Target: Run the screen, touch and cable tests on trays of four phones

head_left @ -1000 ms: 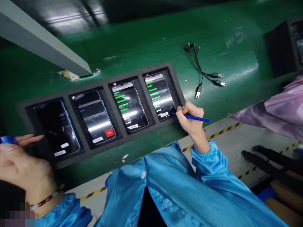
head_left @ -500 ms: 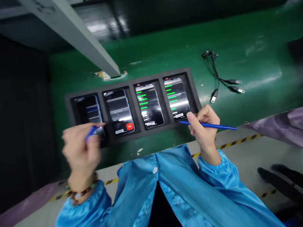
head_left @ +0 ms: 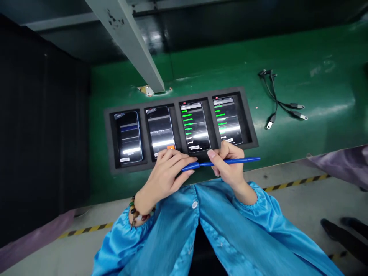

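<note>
My left hand (head_left: 163,172) pinches a blue pen cap (head_left: 190,166) in front of the foam tray (head_left: 108,145). In my right hand (head_left: 230,168) is a slim blue pen (head_left: 248,159), its tip end pointing left at the cap's mouth. Tip and cap are in line and very close; whether they touch I cannot tell. Behind my hands, phones lie face up in the tray's compartments. The leftmost phone (head_left: 130,140) and second phone (head_left: 161,132) have mostly dark screens, the second with an orange patch. Green lines of text show on the third phone (head_left: 197,126) and rightmost phone (head_left: 230,119).
Short black USB cables (head_left: 275,97) lie on the green table (head_left: 313,88) to the right of the tray. A grey metal post (head_left: 138,46) meets the table behind the tray. Dark cloth (head_left: 46,115) hangs at the left. Another person's feet (head_left: 330,226) show at the lower right.
My left hand has moved right with the cap, off the leftmost phone, to meet the pen. My right hand has shifted slightly left. The second phone's screen now shows text across its middle.
</note>
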The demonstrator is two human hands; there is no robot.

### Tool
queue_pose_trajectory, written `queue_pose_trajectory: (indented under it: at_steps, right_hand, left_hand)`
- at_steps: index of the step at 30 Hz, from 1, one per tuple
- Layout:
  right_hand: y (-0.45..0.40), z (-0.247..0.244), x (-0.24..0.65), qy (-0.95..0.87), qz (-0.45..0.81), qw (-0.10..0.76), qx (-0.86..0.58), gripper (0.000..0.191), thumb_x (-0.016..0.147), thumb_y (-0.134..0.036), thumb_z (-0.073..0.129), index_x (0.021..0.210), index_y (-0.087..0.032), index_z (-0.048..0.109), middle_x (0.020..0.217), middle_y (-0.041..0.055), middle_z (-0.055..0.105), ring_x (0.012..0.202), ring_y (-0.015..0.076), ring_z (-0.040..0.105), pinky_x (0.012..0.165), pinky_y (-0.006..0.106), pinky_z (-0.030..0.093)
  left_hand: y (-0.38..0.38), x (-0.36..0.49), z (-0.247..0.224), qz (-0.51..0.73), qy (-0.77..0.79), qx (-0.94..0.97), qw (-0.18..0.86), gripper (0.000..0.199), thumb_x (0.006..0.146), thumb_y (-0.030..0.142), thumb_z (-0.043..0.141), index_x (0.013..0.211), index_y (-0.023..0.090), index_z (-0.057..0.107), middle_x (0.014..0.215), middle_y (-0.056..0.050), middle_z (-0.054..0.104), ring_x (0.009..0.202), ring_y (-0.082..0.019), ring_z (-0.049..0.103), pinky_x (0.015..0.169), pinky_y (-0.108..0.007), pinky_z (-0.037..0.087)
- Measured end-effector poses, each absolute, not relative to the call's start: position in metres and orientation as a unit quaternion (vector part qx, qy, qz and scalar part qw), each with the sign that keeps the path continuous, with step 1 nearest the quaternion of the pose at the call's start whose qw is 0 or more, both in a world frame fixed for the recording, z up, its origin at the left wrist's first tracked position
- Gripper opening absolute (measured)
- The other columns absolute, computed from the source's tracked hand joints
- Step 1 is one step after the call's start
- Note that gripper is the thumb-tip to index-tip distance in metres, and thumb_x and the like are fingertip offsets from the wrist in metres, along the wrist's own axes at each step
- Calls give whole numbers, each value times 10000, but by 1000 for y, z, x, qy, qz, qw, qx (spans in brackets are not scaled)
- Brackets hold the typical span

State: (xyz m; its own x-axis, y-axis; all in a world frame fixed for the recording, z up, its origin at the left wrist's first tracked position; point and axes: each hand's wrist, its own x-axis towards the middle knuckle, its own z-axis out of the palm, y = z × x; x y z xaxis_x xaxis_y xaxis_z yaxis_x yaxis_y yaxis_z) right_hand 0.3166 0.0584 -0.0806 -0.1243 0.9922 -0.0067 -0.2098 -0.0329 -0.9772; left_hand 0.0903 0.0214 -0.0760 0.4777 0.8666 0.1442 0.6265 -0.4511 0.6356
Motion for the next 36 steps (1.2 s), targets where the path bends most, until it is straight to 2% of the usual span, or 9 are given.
queue_pose_trajectory:
  at_steps: [7, 15, 19, 21, 25, 27, 29, 31, 36]
  right_hand:
    - [42, -91, 316, -498, 596, 479, -409, 600, 990, -426, 817, 643, -253, 359, 439, -101, 469, 345, 62, 398, 387, 214, 303]
    - [24, -97, 311, -508, 530, 557, -388, 612, 1026, -351, 763, 640, -252, 299, 413, -120, 417, 296, 53, 385, 349, 197, 319]
    - [24, -97, 311, -526, 516, 568, -367, 582, 1038, -307, 748, 653, -248, 315, 423, -120, 444, 299, 57, 415, 356, 195, 330]
    - [33, -95, 327, -575, 479, 564, -349, 503, 1019, -335, 789, 673, -248, 434, 473, -103, 521, 335, 73, 473, 387, 217, 383]
    - [88, -94, 408, -628, 204, 612, -436, 224, 1016, -352, 794, 859, -247, 674, 556, -76, 568, 426, 115, 561, 473, 269, 447]
    - [127, -102, 460, -642, 19, 541, -543, 201, 961, -381, 847, 1007, -211, 749, 785, 16, 690, 603, 146, 637, 594, 320, 486]
    - [163, -115, 505, -715, -31, 346, -607, 319, 994, -445, 782, 1191, -194, 791, 1112, 129, 757, 948, 242, 715, 797, 400, 547]
    - [187, -129, 532, -752, -41, 233, -616, 331, 1059, -400, 670, 1311, -212, 773, 1172, 127, 764, 1081, 272, 706, 913, 433, 548]
    - [182, -140, 529, -679, -100, 283, -669, 284, 1093, -360, 597, 1250, -249, 806, 1442, 118, 699, 1180, 285, 686, 1054, 525, 507]
  left_hand:
    - [22, 100, -73, 213, 399, 838, 304, 244, 1143, 304, 541, 1314, 200, 681, 1059, -49, 785, 994, -233, 605, 925, -436, 394]
    - [20, 115, -68, 226, 354, 787, 452, 315, 1171, 355, 467, 1002, 188, 675, 822, -17, 623, 831, -186, 541, 840, -393, 397]
    - [23, 122, -67, 225, 334, 775, 488, 290, 1170, 353, 488, 1074, 207, 719, 846, -18, 651, 860, -183, 577, 860, -383, 421]
    - [28, 125, -60, 245, 372, 770, 458, 240, 1152, 370, 547, 1187, 213, 724, 1005, -53, 726, 990, -203, 631, 932, -397, 455]
    - [28, 128, -34, 406, 391, 699, 440, 307, 1137, 454, 542, 1290, 270, 734, 1147, -100, 760, 1101, -245, 698, 942, -458, 562]
    - [14, 127, -24, 395, 334, 702, 490, 387, 1097, 598, 504, 1196, 373, 803, 960, -91, 767, 993, -283, 731, 776, -517, 592]
    - [-13, 125, -20, 317, 337, 736, 494, 397, 1006, 694, 542, 1173, 480, 832, 813, -107, 741, 996, -349, 743, 656, -587, 542]
    - [-45, 127, -21, 263, 396, 744, 470, 378, 907, 685, 636, 1197, 531, 823, 725, -119, 709, 1073, -386, 742, 659, -626, 522]
    - [-86, 144, -35, 280, 477, 701, 451, 339, 796, 677, 734, 1106, 577, 825, 718, -127, 703, 1167, -388, 722, 785, -683, 597]
